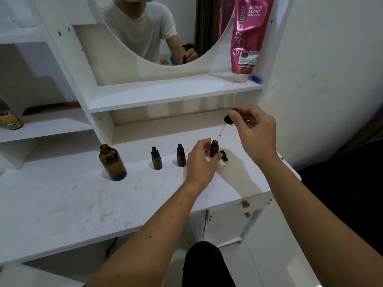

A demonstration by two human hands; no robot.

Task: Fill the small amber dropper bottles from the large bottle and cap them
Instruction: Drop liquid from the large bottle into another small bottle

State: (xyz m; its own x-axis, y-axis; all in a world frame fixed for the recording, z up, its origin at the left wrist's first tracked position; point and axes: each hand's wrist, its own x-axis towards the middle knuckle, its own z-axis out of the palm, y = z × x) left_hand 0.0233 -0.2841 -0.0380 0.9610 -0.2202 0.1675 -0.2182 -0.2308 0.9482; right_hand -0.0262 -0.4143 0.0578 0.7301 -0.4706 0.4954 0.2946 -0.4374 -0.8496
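Room: I face a white vanity unit (87, 65) with a round mirror (149, 27) above; a pink serum tube (246, 38) stands on the shelf up and behind my right grip, and a spray can (10, 119) sits on a side shelf far off to the left of both grips.
Surface: white and faintly stained (83, 204), spreading below and to the left of my left grip.
Large bottle: the big amber bottle (112, 162) stands uncapped, well apart to the left of my left grip.
Capped bottles: two small amber dropper bottles (156, 158) and (181, 155) stand with black caps on, between the large bottle and my left grip, the nearer one just beside it.
Left grip: my left hand (201, 158) is curled round the open small bottle (214, 148), steadying it upright on the surface.
Right grip: my right hand (255, 129) pinches the black bulb of a dropper (227, 123), clamped on it, up and to the right of the left grip.
Dropper tip: the glass tube slants down with its tip just above the open bottle's mouth.
Loose cap: a black dropper cap (223, 155) lies on the surface just right of my left grip.
Step in hand: I judge this is either filling or capping the third bottle; I cannot tell its level.
Next move: lining the tip up with the narrow mouth and lowering it straight while my left grip holds the bottle firm.
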